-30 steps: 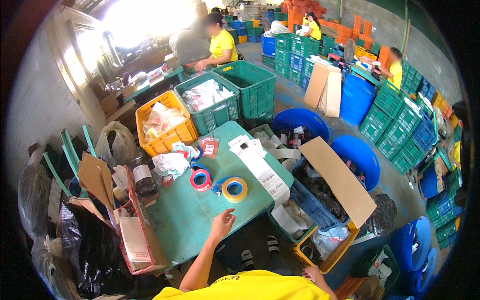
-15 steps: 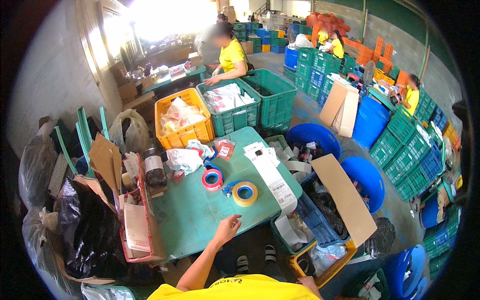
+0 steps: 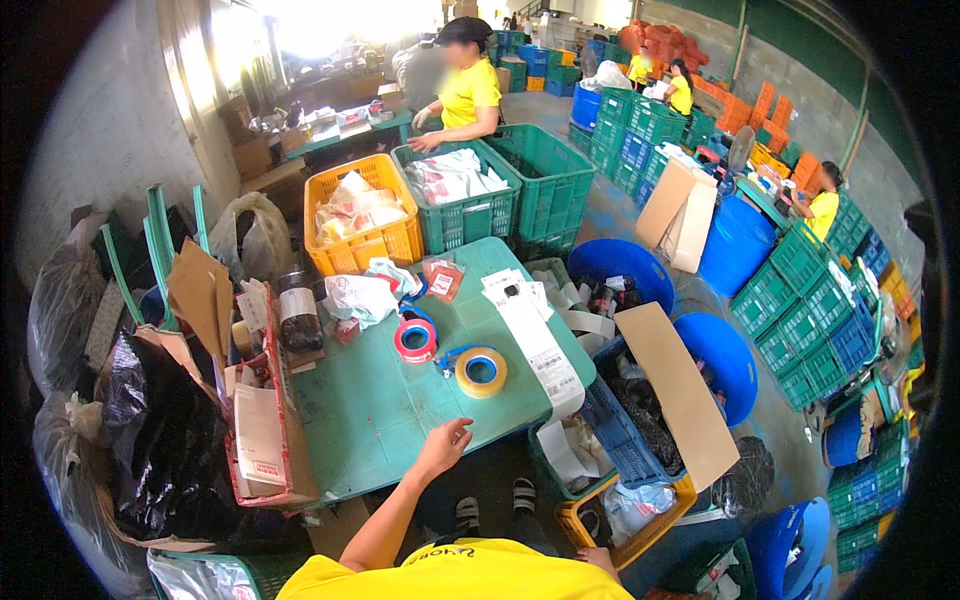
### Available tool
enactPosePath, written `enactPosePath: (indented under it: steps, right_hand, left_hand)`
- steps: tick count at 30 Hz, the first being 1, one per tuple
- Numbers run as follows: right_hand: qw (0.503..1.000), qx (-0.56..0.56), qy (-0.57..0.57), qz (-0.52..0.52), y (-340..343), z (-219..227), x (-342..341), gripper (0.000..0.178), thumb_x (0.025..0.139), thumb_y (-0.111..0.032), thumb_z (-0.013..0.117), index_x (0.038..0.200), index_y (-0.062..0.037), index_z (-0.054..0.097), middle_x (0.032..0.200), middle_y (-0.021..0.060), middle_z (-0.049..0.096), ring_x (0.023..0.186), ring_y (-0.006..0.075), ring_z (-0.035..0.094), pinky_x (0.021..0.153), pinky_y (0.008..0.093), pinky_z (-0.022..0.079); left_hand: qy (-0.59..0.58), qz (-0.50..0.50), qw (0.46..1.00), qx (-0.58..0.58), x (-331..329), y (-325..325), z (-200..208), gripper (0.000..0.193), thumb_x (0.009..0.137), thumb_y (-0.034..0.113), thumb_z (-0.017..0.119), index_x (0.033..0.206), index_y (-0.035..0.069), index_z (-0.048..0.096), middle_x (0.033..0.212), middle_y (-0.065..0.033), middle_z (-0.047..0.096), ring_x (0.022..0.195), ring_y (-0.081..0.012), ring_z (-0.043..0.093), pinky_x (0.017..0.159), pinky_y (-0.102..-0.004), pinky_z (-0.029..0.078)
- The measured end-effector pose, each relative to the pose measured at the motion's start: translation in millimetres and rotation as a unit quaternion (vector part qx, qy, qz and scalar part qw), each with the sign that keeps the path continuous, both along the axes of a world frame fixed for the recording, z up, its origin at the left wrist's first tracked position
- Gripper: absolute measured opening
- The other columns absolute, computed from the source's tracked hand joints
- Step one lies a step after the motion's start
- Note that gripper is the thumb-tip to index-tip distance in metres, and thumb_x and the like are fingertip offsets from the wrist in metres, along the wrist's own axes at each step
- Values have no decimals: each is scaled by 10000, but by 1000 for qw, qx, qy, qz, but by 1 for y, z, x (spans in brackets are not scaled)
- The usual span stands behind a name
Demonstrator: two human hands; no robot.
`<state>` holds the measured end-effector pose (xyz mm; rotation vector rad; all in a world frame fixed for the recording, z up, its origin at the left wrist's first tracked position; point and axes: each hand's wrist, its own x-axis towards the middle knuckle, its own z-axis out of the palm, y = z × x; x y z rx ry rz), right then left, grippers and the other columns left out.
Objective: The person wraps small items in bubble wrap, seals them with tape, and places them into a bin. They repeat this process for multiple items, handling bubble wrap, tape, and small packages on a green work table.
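Over the near edge of a green table [image 3: 380, 430] is my left hand [image 3: 443, 447], open and holding nothing, with its fingers loosely curled. The closest thing beyond it is a yellowish tape roll [image 3: 481, 372] in a blue dispenser; a red-and-white tape roll [image 3: 415, 341] lies to its left. A long strip of white printed labels [image 3: 535, 350] runs down the table's right side. Low on the right, my right hand [image 3: 599, 562] is at the rim of a yellow crate [image 3: 640, 540]; its fingers are mostly hidden. White bags [image 3: 360, 300] and a small red packet [image 3: 442, 279] lie near the far edge.
A red-edged carton [image 3: 268, 430] and black plastic bags [image 3: 160, 440] crowd the left. An orange crate [image 3: 395, 240] and green crates [image 3: 440, 235] stand beyond the table. To the right are a flapped cardboard box [image 3: 675, 390] and blue barrels [image 3: 740, 350]. A co-worker [image 3: 470, 95] stands behind the crates.
The whole view has shifted slightly. The co-worker behind the crates stands more upright, one hand now at the green crate's rim. My left hand stays in nearly the same place by the table edge.
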<state>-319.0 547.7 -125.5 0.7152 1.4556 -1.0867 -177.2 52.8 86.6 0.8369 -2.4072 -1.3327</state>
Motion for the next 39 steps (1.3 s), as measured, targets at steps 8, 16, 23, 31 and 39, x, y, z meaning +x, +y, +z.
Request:
enactPosePath:
  steps: [8, 16, 23, 31, 39]
  right_hand:
    - [992, 58, 67, 86, 3, -1, 8, 312, 1037, -245, 495, 1180, -27, 666, 970, 123, 737, 716, 230, 720, 677, 394, 615]
    - [988, 30, 107, 104, 0, 7, 17, 191, 937, -251, 629, 977, -67, 660, 871, 94, 716, 667, 221, 692, 662, 409, 573]
    - [980, 81, 123, 131, -8, 19, 29, 246, 961, -302, 572, 1060, -99, 671, 922, 83, 722, 741, 231, 699, 730, 445, 569]
    - [978, 101, 81, 163, -10, 9, 48, 229, 998, -220, 545, 1088, -63, 687, 886, 98, 718, 727, 225, 708, 700, 423, 572]
    - [968, 102, 30, 227, -12, -47, 16, 206, 957, -248, 615, 985, -61, 696, 796, 72, 712, 684, 203, 699, 627, 385, 562]
  left_hand:
    - [-11, -11, 1000, 4, -4, 2, -2, 322, 944, 178, 643, 1237, 46, 635, 965, -148, 724, 807, -267, 707, 754, -386, 566]
    - [-15, -7, 1000, -2, -7, 4, -8, 303, 936, 156, 644, 1220, 51, 645, 933, -147, 716, 779, -274, 688, 734, -396, 552]
    - [-37, -34, 998, -31, -14, 5, -29, 288, 922, 150, 646, 1192, 48, 648, 996, -187, 676, 840, -349, 662, 777, -447, 537]
    - [15, -224, 953, -205, -106, 27, -55, 589, 915, 194, 640, 1455, 85, 431, 1459, -168, 457, 1339, -388, 438, 1088, -481, 399]
    - [-37, -270, 905, -327, -218, -19, -98, 590, 970, 419, 550, 1497, 191, 416, 1530, -144, 391, 1413, -363, 362, 1136, -597, 279]
